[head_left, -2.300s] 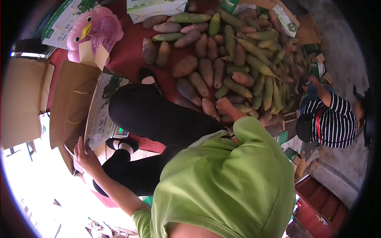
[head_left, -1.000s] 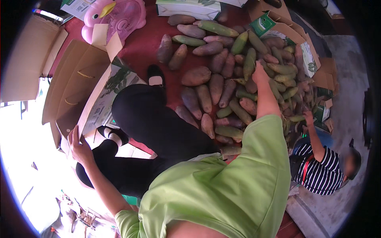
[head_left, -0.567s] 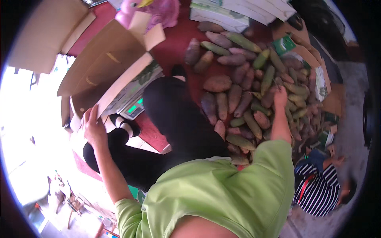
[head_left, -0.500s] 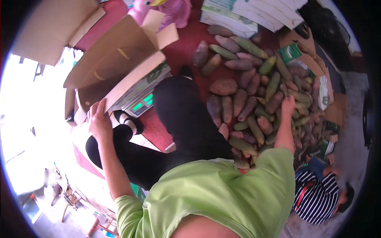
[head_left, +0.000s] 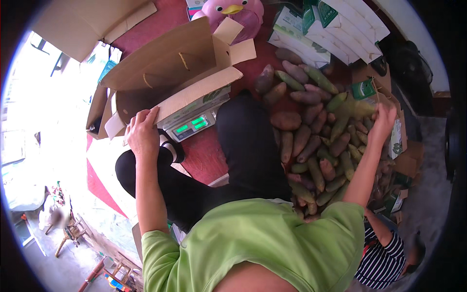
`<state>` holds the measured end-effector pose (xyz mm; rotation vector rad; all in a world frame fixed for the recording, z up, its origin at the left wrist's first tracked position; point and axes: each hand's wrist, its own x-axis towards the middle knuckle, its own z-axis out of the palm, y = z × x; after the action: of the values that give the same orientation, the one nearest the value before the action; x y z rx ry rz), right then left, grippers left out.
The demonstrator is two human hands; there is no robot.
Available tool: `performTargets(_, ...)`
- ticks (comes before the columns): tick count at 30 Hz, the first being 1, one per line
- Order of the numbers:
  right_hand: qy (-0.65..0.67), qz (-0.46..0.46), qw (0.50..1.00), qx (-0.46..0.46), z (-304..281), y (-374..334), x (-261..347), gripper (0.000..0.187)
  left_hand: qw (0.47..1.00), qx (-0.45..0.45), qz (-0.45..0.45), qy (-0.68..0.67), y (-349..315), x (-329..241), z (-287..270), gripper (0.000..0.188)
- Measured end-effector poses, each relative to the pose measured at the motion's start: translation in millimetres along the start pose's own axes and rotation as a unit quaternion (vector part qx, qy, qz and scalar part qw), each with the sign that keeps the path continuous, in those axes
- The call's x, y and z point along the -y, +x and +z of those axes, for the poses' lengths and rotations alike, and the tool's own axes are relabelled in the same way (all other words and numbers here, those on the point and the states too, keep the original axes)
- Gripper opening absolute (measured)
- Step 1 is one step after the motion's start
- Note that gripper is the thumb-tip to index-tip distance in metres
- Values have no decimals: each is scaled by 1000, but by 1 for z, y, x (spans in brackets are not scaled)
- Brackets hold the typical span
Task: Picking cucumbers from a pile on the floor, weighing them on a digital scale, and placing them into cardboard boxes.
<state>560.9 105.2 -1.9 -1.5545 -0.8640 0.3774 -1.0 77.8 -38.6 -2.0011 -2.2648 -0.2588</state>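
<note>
My left hand [head_left: 143, 131] grips the near corner of a cardboard box [head_left: 168, 58], its fingers bent over the flap's edge. Upright flaps and rope handles show on the box, and its inside looks bare where visible. It rests on a digital scale [head_left: 197, 127] with green lit digits. My right hand [head_left: 384, 119] is closed on the end of a long green fruit [head_left: 357, 108], blurred by motion, above the right side of a pile of oblong green and purple-brown fruits [head_left: 287, 121]. Their exact kind I cannot tell.
A pink duck-faced plastic item [head_left: 233, 17] and white cartons [head_left: 340, 29] stand at the back. An opened box [head_left: 396, 131] lies right of the pile. A person in a striped top [head_left: 382, 258] is at the lower right. Red flooring [head_left: 199, 163] shows beside the scale.
My right hand has lifted out of the pile and moved right with a green fruit in it. My left hand stays on the box. The whole view has shifted.
</note>
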Motion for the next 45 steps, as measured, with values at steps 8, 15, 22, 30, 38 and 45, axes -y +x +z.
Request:
performTargets(8,248,-127,913,297,167,-36,151,18,1000,-1,6,-17,-1,0,-2,38)
performTargets(15,91,-240,913,317,372,-153,132,28,1000,4,19,0,1,2,-1,39)
performTargets(22,53,-24,878,474,436,-255,80,20,999,36,11,6,4,-6,0,37)
performTargets(30,139,-189,880,413,337,-170,98,15,999,20,27,5,2,3,0,34)
performTargets(38,-20,-52,970,235,171,-85,-60,20,999,15,47,8,1,4,9,36)
performTargets(45,-421,101,900,54,-37,-84,-211,26,998,-11,66,0,3,19,24,42)
